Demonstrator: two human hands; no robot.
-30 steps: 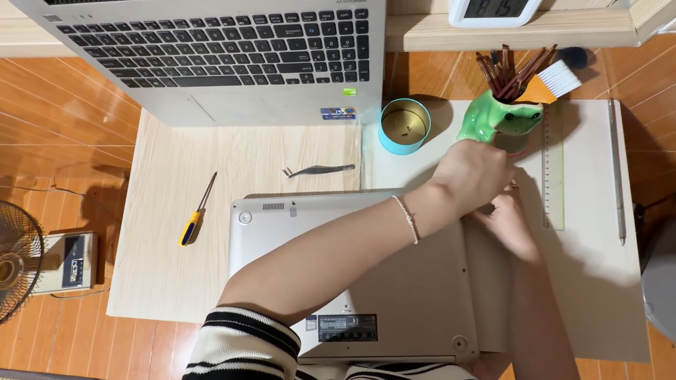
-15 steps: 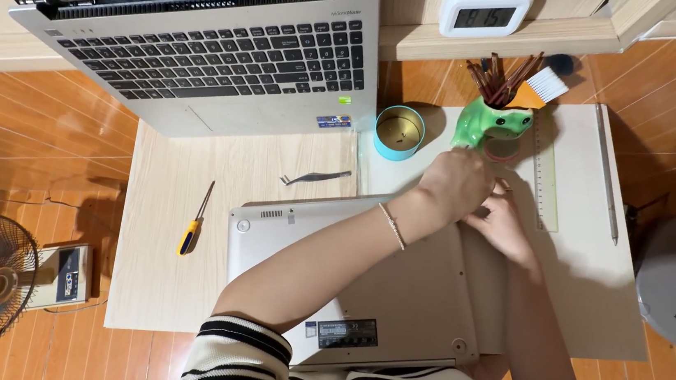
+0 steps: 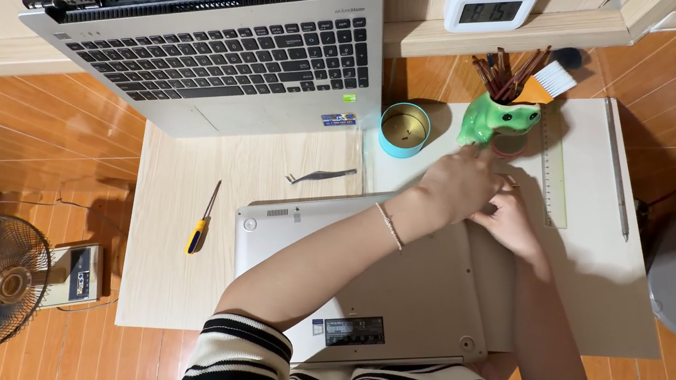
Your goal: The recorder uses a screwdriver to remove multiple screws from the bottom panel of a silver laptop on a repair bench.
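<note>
Both hands [image 3: 489, 203] curled together at upturned laptop's [image 3: 394, 295] far corner.

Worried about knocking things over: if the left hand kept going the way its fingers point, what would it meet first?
Probably the green frog pot: the left hand points up and right, fingertips almost at its base. Height above the desk is unclear.

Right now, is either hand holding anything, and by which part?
Cannot be told: left hand covers right hand at the silver laptop base's far corner.
</note>
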